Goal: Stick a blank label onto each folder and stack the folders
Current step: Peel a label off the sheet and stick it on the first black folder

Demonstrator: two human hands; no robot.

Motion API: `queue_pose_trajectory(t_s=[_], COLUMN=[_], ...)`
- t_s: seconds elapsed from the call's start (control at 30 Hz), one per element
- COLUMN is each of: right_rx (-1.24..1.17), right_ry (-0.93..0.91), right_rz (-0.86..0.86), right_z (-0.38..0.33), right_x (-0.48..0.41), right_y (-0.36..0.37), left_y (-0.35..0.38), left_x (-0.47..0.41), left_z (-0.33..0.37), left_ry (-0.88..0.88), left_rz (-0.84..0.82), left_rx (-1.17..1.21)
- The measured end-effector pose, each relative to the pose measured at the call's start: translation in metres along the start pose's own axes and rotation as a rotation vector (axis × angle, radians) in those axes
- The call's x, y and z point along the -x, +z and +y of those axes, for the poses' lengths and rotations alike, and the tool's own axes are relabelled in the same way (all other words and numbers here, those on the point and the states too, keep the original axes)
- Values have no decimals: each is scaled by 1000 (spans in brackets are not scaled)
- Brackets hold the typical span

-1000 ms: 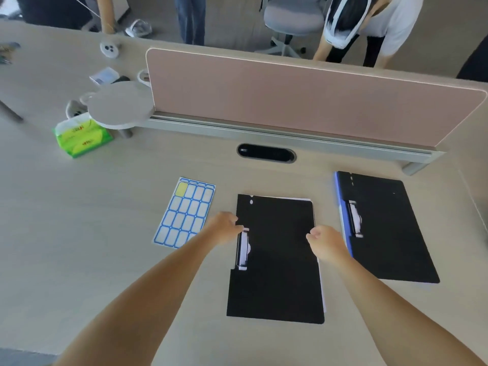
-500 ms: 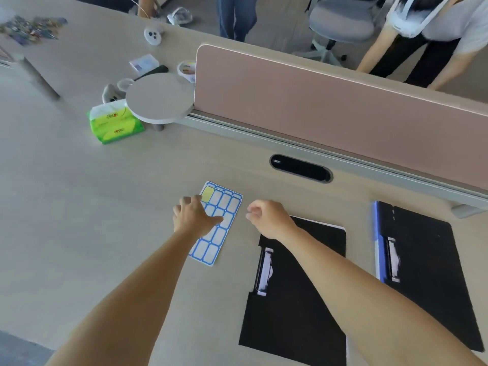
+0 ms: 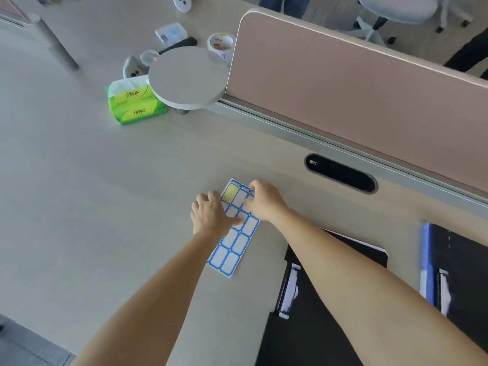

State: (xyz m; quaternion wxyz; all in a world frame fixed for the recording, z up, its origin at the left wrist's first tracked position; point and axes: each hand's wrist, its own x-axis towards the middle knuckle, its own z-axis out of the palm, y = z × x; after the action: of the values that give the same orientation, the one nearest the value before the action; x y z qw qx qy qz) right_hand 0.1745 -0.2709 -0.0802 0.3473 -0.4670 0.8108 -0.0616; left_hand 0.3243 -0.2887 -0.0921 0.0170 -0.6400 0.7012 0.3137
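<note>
A sheet of blue-bordered blank labels [image 3: 232,247] lies on the desk, with one yellow empty cell at its far left corner. My left hand [image 3: 211,215] rests flat on the sheet's left side, fingers spread. My right hand [image 3: 264,200] is on the sheet's far right part, fingers curled down onto a label; the fingertips are hidden. A black folder [image 3: 303,326] with a white clip lies to the right under my right forearm. A second black folder [image 3: 464,273] with a blue spine lies further right.
A pink divider panel [image 3: 356,101] runs across the back, with a black cable slot [image 3: 340,173] in front of it. A round white shelf [image 3: 188,75], a green tissue pack [image 3: 133,104] and a tape roll [image 3: 221,44] stand at the back left.
Both hands left the middle black folder and moved left onto the label sheet. The camera swung left with them.
</note>
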Motion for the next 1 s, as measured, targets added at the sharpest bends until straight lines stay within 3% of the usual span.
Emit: queue_pose_trajectory(t_s=[0.2,0.33,0.47,0.6,0.7,1.0], right_rx=[-139,-271,-313,-291,-248,-228], right_ry=[9,-84,-166,-301,-421,-473], right_rz=[-4,-21,26,225,283,364], right_z=[1,2,2,4,6,7], right_x=[-7,-5,-3,8,12,16], right_y=[2,-6,-20,-24,-19,-16], left_y=[3,-7,-21,-24,-22,-23], left_x=[0,-11,-28,-36,-37,-29], left_z=[-2,1,2,-2,-4,-1], left_ry=[61,66,66,-14,-35,-10], left_rz=[41,40,-40,-226,-369,-444], left_rx=[42,303,579,860,1029,1140])
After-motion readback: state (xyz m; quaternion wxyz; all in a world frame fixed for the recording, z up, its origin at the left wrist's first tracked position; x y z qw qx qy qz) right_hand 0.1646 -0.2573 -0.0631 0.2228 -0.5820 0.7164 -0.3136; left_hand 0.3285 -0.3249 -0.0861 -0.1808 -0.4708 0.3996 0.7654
